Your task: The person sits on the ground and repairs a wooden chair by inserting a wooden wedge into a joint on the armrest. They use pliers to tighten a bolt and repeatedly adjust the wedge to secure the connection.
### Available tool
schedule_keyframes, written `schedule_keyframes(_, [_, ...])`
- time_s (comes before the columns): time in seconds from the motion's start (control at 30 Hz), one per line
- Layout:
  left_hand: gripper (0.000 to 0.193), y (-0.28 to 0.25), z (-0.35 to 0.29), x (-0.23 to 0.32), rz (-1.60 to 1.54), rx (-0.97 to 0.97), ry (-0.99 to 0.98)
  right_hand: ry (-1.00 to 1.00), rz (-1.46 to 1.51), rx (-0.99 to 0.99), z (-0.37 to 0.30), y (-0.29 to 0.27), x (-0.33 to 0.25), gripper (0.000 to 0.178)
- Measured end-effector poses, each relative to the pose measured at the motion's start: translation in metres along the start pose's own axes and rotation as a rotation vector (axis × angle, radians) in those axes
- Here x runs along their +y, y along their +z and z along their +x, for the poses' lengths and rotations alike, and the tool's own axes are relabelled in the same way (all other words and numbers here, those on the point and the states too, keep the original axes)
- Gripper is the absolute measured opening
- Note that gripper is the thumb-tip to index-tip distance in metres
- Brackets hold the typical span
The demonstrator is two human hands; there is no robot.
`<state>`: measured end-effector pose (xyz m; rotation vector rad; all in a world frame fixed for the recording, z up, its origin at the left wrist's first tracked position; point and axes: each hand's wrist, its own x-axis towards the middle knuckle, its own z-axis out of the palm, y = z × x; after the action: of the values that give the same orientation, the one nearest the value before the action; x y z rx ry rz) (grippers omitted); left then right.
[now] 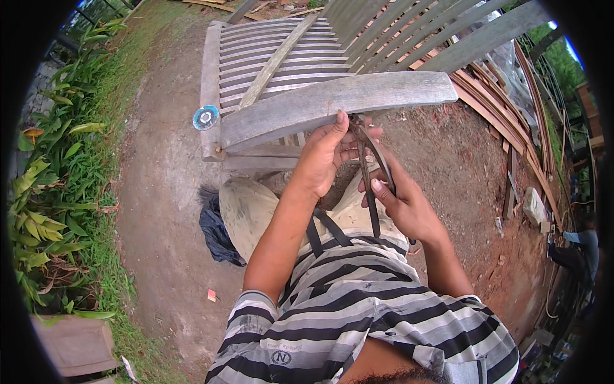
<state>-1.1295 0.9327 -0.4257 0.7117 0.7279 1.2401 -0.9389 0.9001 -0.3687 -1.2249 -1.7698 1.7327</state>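
Note:
A weathered grey wooden slatted chair [275,46] lies in front of me, its curved armrest [345,95] towards me. My left hand [320,159] is closed at the armrest's near edge, thumb pressed on its side and fingers curled below, partly hidden. My right hand [412,203] grips a pair of dark metal pincers [365,176], with the handles slightly apart. The jaws point up to the armrest's underside, beside my left fingers; what they touch is hidden. A blue-rimmed abrasive disc [206,118] rests on the chair frame's left corner.
A loose wooden strip [278,63] lies across the slats. Long boards [499,115] are piled at the right, near a pale stone block [535,208]. Leafy plants [57,211] line the left. A black plastic bag [219,225] lies by my leg. Another person [581,249] is at the far right.

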Motion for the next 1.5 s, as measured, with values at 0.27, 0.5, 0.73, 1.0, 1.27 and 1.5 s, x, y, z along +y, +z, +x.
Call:
schedule_keyframes(0.27, [0.067,0.004,0.003,-0.002,-0.024,-0.021,0.027,-0.030,1.186,-0.394,0.002,-0.003,0.021,0.076])
schedule_keyframes(0.5, [0.075,0.002,-0.001,0.000,0.044,0.020,0.007,-0.106,-0.124,-0.017,0.004,-0.012,0.014,0.066])
schedule_keyframes(0.73, [0.086,-0.001,0.001,-0.005,-0.068,-0.031,0.024,-0.063,1.019,-0.363,0.004,-0.005,0.019,0.084])
schedule_keyframes(1.0, [0.096,0.002,0.001,-0.003,0.056,0.050,-0.004,-0.051,-0.120,0.021,-0.001,-0.007,0.008,0.071])
schedule_keyframes(1.27, [0.091,0.002,0.001,-0.006,0.017,0.054,0.020,-0.061,1.063,-0.371,0.003,-0.004,0.015,0.079])
schedule_keyframes(1.5, [0.090,0.004,-0.003,0.000,0.033,0.084,-0.012,-0.072,0.385,-0.095,0.001,-0.001,0.024,0.066])
